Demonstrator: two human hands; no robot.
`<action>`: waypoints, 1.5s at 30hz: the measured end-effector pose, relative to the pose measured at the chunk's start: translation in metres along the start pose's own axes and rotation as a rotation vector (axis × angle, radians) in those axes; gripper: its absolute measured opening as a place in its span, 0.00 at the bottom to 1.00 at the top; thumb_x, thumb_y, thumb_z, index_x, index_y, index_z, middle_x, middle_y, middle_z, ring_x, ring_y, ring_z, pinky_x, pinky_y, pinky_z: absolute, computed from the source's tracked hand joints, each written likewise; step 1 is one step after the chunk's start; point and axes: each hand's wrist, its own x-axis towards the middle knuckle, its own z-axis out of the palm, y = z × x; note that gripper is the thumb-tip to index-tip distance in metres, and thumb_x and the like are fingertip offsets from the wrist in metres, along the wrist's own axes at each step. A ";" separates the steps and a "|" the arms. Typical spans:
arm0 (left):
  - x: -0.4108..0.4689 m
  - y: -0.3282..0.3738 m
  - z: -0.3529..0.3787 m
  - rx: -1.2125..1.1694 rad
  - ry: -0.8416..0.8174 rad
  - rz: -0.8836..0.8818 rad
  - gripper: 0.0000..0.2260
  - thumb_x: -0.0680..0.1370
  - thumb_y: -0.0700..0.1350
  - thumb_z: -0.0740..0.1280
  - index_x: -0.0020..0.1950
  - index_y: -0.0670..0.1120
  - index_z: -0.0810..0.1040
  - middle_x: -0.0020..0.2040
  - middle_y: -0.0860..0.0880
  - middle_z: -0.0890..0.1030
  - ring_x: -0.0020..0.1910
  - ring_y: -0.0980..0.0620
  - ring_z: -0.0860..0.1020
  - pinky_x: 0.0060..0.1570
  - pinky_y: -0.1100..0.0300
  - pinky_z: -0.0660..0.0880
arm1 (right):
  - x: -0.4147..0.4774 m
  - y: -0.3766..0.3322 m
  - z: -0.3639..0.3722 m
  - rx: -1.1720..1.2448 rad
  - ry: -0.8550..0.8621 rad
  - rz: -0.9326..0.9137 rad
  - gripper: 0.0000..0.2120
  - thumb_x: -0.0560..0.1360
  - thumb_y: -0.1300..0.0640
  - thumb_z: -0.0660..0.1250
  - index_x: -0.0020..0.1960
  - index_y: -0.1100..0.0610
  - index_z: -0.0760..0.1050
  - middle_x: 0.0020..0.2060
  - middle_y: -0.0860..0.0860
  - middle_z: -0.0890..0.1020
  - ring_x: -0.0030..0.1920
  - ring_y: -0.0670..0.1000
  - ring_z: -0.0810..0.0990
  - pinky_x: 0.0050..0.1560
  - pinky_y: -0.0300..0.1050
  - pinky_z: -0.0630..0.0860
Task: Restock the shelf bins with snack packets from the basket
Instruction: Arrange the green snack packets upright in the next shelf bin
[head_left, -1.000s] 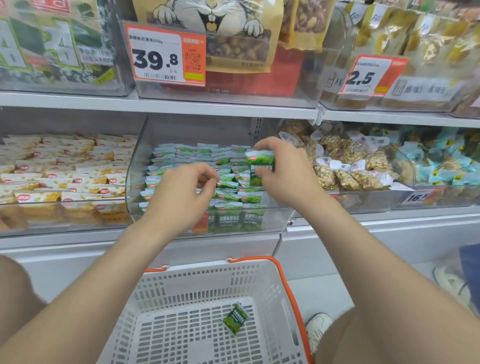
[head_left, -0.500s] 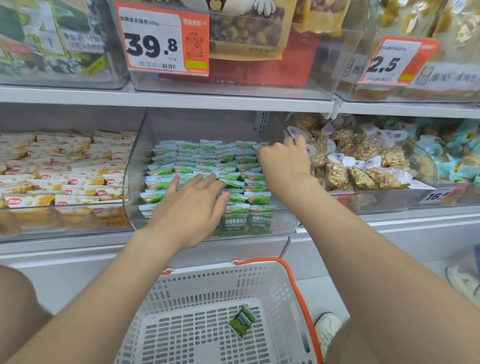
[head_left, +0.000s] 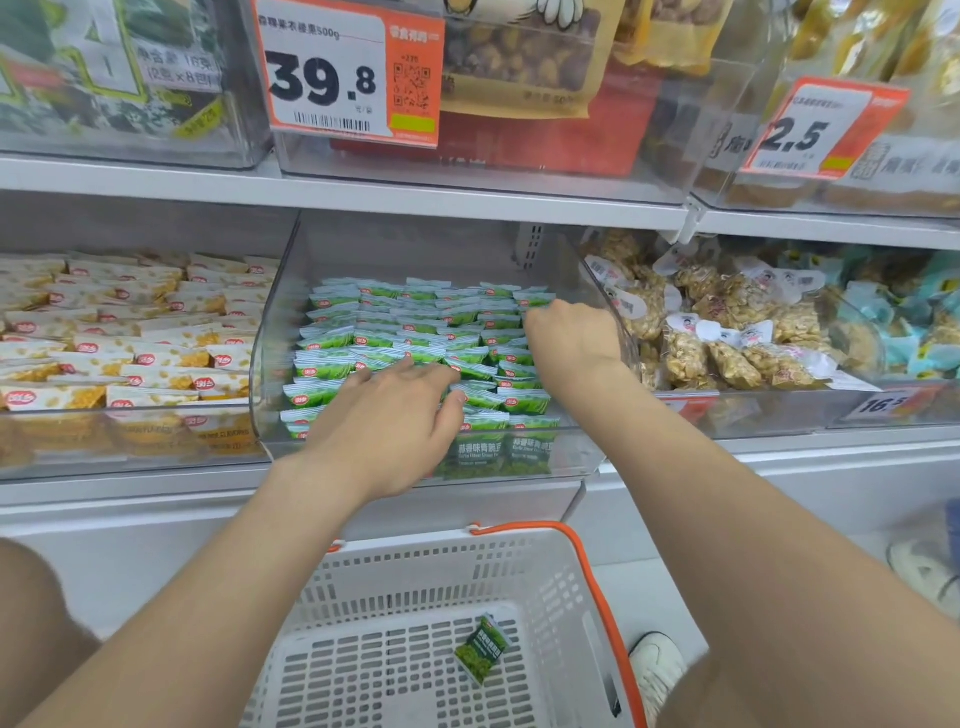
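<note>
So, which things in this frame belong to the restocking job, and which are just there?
Job:
white basket
single green packet lying in it
clear middle bin
green packets in that bin
left hand, flat on them
right hand, at the bin's back right

Just there:
yellow packets, left bin
nut packets, right bin
39.8 price tag
2.5 price tag
</note>
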 end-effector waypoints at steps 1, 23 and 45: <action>0.000 0.000 0.000 -0.005 0.000 -0.002 0.20 0.87 0.57 0.48 0.73 0.54 0.71 0.75 0.52 0.74 0.81 0.47 0.63 0.76 0.42 0.61 | 0.001 -0.001 0.000 -0.001 -0.013 0.006 0.13 0.74 0.71 0.67 0.50 0.56 0.71 0.44 0.53 0.73 0.44 0.58 0.76 0.41 0.50 0.72; 0.001 -0.002 0.002 -0.019 0.021 0.022 0.20 0.87 0.56 0.48 0.74 0.54 0.70 0.75 0.52 0.75 0.81 0.47 0.62 0.76 0.42 0.61 | 0.018 0.007 0.009 0.179 -0.045 -0.013 0.18 0.73 0.76 0.65 0.60 0.63 0.75 0.56 0.60 0.76 0.57 0.64 0.80 0.45 0.51 0.75; -0.054 0.029 0.068 0.112 0.468 0.590 0.09 0.75 0.47 0.66 0.35 0.49 0.75 0.29 0.49 0.76 0.27 0.43 0.77 0.28 0.56 0.68 | -0.152 0.013 0.022 0.456 -0.102 -0.298 0.09 0.72 0.50 0.62 0.49 0.49 0.78 0.38 0.49 0.83 0.44 0.56 0.82 0.41 0.49 0.80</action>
